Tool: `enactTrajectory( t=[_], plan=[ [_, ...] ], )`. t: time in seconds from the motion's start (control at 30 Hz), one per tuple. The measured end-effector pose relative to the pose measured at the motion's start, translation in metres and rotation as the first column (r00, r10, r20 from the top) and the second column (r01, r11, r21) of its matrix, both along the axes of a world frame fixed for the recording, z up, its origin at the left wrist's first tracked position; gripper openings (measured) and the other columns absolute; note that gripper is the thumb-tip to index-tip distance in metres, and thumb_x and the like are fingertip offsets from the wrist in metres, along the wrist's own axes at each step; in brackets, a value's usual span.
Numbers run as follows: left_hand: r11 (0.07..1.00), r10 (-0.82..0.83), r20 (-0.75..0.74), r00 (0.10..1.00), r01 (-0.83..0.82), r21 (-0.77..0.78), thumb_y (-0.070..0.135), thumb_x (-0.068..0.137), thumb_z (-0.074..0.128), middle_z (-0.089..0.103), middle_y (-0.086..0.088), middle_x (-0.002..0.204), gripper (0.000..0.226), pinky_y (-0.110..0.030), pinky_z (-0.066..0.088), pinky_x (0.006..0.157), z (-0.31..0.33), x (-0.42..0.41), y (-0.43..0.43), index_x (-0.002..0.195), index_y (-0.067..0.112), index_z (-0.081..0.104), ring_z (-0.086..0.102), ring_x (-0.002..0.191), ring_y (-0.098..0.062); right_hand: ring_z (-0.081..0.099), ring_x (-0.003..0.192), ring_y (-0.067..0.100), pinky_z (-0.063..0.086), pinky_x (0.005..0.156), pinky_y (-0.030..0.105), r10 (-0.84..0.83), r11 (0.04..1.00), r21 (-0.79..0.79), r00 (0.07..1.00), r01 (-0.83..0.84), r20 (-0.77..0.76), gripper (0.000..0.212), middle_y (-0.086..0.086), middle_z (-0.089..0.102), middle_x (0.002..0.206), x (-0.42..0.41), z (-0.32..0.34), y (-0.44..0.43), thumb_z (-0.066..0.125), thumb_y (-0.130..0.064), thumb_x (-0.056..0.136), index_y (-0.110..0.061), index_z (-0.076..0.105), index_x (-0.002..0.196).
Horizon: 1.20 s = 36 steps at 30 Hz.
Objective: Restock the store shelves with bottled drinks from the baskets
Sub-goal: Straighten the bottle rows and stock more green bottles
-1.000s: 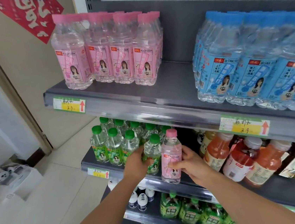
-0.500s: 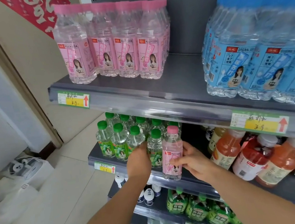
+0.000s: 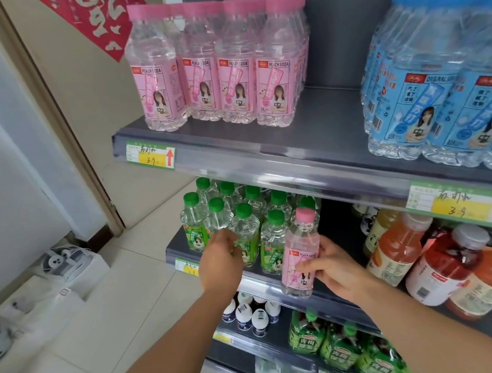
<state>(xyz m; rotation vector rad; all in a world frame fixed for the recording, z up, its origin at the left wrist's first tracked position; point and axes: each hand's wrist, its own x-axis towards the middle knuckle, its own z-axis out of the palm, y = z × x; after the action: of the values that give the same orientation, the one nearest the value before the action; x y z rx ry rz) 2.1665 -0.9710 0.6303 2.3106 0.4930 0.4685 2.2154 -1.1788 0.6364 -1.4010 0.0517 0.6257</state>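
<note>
My right hand (image 3: 332,268) grips a pink-capped peach soda bottle (image 3: 301,241) by its label. It holds the bottle upright at the front edge of the middle shelf (image 3: 258,280), just right of several green-capped bottles (image 3: 272,238). My left hand (image 3: 221,261) reaches into the green-capped bottles, its fingers touching the front ones. The top shelf (image 3: 331,115) carries a wrapped pack of the same pink peach soda (image 3: 212,64) at its left end.
A wrapped pack of blue soda bottles (image 3: 441,81) fills the top shelf's right side, with a bare gap between the packs. Orange and red juice bottles (image 3: 399,254) lean right of my right hand. Lower shelves hold more drinks. White boxes (image 3: 64,268) sit on the floor at the left.
The view has shifted right and closer to the shelves. My left hand has slid a little left along the green-capped bottles, away from the pink bottle. My right hand keeps its grip.
</note>
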Motion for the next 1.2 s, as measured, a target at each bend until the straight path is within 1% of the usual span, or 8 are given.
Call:
enactTrajectory(
  t=[0.27,0.4,0.43,0.53,0.87,1.0,1.1,1.2],
  plan=[
    [0.958,0.264,0.022,0.964,-0.26,-0.121,0.0,0.073,0.071,0.041,-0.017,0.124,0.06,-0.041,0.046,0.08,-0.004,0.009,0.034,0.126,0.001,0.042,0.046,0.111,-0.035,0.063,0.107,0.034,0.049,0.095,0.046,0.005,1.0,0.03,0.997,-0.003,-0.074,0.062,0.021,0.066,0.114,-0.008,-0.007,0.01,0.063,0.026,0.067,-0.004,0.054,0.121],
    [0.946,0.186,-0.12,0.975,-0.211,-0.248,-0.007,0.079,0.064,0.023,-0.019,0.149,0.091,-0.042,0.041,0.095,-0.008,0.015,0.049,0.149,0.003,0.008,0.033,0.132,-0.037,0.063,0.108,0.033,0.048,0.097,0.046,0.028,0.998,0.059,0.994,-0.022,-0.102,0.064,0.02,0.067,0.111,-0.009,-0.011,0.019,0.064,0.025,0.064,-0.004,0.055,0.122],
    [0.942,0.145,-0.158,0.977,-0.185,-0.279,-0.007,0.081,0.06,0.024,-0.019,0.15,0.089,-0.041,0.042,0.092,-0.01,0.017,0.052,0.15,0.006,0.005,0.035,0.131,-0.037,0.063,0.109,0.033,0.047,0.098,0.047,0.032,0.998,0.065,0.994,-0.025,-0.103,0.064,0.02,0.067,0.111,-0.009,-0.012,0.022,0.063,0.025,0.065,-0.003,0.054,0.122],
    [0.934,0.077,-0.171,0.982,-0.132,-0.333,-0.006,0.085,0.054,0.044,-0.018,0.135,0.068,-0.04,0.046,0.07,-0.014,0.021,0.061,0.143,0.012,0.023,0.052,0.11,-0.037,0.062,0.11,0.034,0.045,0.101,0.049,0.027,0.997,0.072,0.994,-0.019,-0.105,0.062,0.022,0.067,0.112,-0.008,-0.015,0.03,0.062,0.025,0.069,-0.002,0.053,0.124],
    [0.941,0.058,-0.112,0.992,-0.092,-0.326,-0.009,0.084,0.048,0.038,-0.017,0.138,0.063,-0.034,0.036,0.078,-0.023,0.024,0.07,0.143,0.008,0.031,0.047,0.112,-0.032,0.063,0.106,0.029,0.048,0.091,0.038,0.005,0.999,0.045,0.996,-0.001,-0.088,0.062,0.016,0.068,0.107,-0.009,-0.018,0.033,0.06,0.027,0.069,-0.005,0.054,0.122],
    [0.952,0.035,-0.182,0.983,-0.088,-0.293,-0.008,0.086,0.047,0.034,-0.019,0.141,0.059,-0.034,0.036,0.076,-0.015,0.023,0.07,0.141,0.004,0.029,0.044,0.109,-0.031,0.065,0.096,0.026,0.049,0.081,0.033,-0.019,1.0,-0.025,0.998,0.018,-0.062,0.053,0.013,0.069,0.097,-0.012,-0.009,0.032,0.058,0.028,0.071,-0.006,0.055,0.111],
    [0.964,0.029,-0.244,0.969,-0.092,-0.251,-0.006,0.087,0.048,0.036,-0.022,0.137,0.052,-0.033,0.034,0.074,-0.003,0.022,0.069,0.136,-0.001,0.031,0.043,0.099,-0.03,0.065,0.096,0.028,0.051,0.082,0.036,-0.037,0.996,-0.079,0.999,0.034,-0.04,0.055,0.013,0.069,0.096,-0.017,-0.002,0.029,0.06,0.029,0.069,-0.007,0.054,0.111],
    [0.965,0.022,-0.289,0.957,-0.096,-0.242,-0.003,0.085,0.051,0.041,-0.023,0.133,0.054,-0.035,0.039,0.072,0.007,0.019,0.069,0.136,-0.003,0.032,0.05,0.102,-0.034,0.065,0.098,0.028,0.051,0.083,0.037,-0.036,0.991,-0.13,0.999,0.035,-0.005,0.06,0.012,0.068,0.1,-0.025,0.008,0.024,0.061,0.029,0.068,-0.009,0.054,0.113]
  ],
)
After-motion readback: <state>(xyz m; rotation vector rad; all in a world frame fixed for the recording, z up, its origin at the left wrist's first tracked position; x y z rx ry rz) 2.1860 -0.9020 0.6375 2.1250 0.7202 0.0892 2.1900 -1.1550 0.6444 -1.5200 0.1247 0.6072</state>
